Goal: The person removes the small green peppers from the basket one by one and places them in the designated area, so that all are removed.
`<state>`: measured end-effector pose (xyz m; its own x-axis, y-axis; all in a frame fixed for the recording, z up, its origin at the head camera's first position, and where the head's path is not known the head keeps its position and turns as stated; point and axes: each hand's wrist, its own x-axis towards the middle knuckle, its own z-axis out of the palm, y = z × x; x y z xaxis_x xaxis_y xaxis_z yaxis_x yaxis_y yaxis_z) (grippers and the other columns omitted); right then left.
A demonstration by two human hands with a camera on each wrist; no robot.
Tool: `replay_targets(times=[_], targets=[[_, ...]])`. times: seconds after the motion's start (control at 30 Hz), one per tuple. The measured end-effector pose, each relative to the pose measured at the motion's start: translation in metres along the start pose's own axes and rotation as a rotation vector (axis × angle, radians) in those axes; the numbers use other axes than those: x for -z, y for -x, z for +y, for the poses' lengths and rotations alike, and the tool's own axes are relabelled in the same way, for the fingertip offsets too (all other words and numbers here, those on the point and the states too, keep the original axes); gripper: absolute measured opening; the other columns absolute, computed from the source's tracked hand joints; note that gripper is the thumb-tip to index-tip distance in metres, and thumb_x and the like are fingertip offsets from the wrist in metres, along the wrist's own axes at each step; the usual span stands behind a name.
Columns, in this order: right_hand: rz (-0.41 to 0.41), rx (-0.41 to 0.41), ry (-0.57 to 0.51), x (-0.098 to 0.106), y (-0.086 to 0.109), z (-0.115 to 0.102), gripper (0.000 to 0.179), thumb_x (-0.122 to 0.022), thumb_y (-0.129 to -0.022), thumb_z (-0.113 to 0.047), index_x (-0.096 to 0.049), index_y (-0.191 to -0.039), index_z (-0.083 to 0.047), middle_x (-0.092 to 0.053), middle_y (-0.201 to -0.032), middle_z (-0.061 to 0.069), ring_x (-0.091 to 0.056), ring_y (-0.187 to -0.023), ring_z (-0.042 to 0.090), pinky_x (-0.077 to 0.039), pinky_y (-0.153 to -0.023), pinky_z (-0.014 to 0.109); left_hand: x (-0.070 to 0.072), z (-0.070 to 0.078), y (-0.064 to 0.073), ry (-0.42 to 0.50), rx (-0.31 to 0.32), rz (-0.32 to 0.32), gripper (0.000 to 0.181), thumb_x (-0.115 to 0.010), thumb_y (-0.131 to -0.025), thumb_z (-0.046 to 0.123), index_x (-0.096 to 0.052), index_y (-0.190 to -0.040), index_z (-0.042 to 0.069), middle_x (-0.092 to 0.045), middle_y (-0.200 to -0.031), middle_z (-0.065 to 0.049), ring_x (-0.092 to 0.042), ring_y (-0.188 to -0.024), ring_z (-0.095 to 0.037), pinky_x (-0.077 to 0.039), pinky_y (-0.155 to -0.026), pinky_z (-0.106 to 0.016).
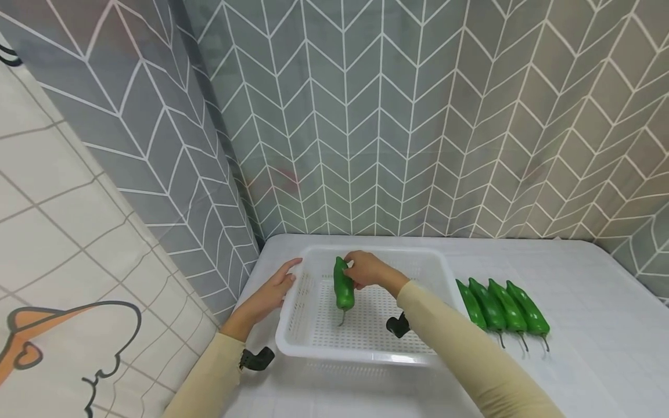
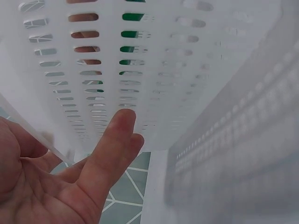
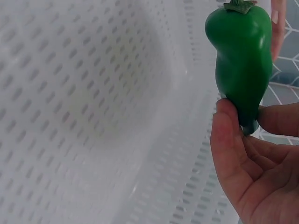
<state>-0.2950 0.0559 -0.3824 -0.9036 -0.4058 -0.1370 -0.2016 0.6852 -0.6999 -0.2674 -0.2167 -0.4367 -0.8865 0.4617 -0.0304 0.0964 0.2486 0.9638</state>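
A long green pepper (image 1: 344, 287) is held over the white perforated basket (image 1: 360, 356) by my right hand (image 1: 368, 269). Thumb and fingers pinch its narrow tip in the right wrist view, while the stem end of the pepper (image 3: 243, 51) points away from the palm. At the basket's left side is my left hand (image 1: 270, 296), its fingers fairly straight. Seen from below in the left wrist view, the left hand (image 2: 88, 172) lies against or close to the outside of the slotted wall (image 2: 159, 84). Green shows through the slots.
Several green peppers (image 1: 493, 305) lie side by side in a row on the white table (image 1: 590, 313), right of the basket. A grey chevron curtain (image 1: 366, 128) hangs behind the table. Black wrist devices (image 1: 257, 359) are worn on both arms.
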Motion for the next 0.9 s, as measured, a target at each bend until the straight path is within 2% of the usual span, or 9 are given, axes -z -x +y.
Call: replay_targets(times=[0.2,0.9], targets=[[0.009,-0.024,-0.012,0.011,0.005,0.008,0.039,-0.059,-0.102,-0.006,-0.053,-0.138,0.008,-0.068,-0.101,0.019,-0.07,-0.071,0.02,-0.059,-0.063,0.03,0.0,0.0,0.001,-0.006,-0.003,-0.002,0.052,-0.03,-0.114,0.026,-0.013,-0.162,0.018,-0.048,-0.139,-0.024,-0.058,-0.111,-0.026,-0.054,-0.086,-0.045],[0.039,-0.009,-0.017,0.053,0.027,0.023,0.043,-0.056,-0.103,-0.007,-0.049,-0.141,0.011,-0.068,-0.105,0.023,-0.072,-0.075,0.023,-0.061,-0.067,0.034,0.0,0.001,0.001,0.004,0.018,0.007,0.051,-0.03,-0.114,0.027,-0.014,-0.163,0.02,-0.046,-0.142,-0.024,-0.057,-0.115,-0.029,-0.052,-0.088,-0.045]])
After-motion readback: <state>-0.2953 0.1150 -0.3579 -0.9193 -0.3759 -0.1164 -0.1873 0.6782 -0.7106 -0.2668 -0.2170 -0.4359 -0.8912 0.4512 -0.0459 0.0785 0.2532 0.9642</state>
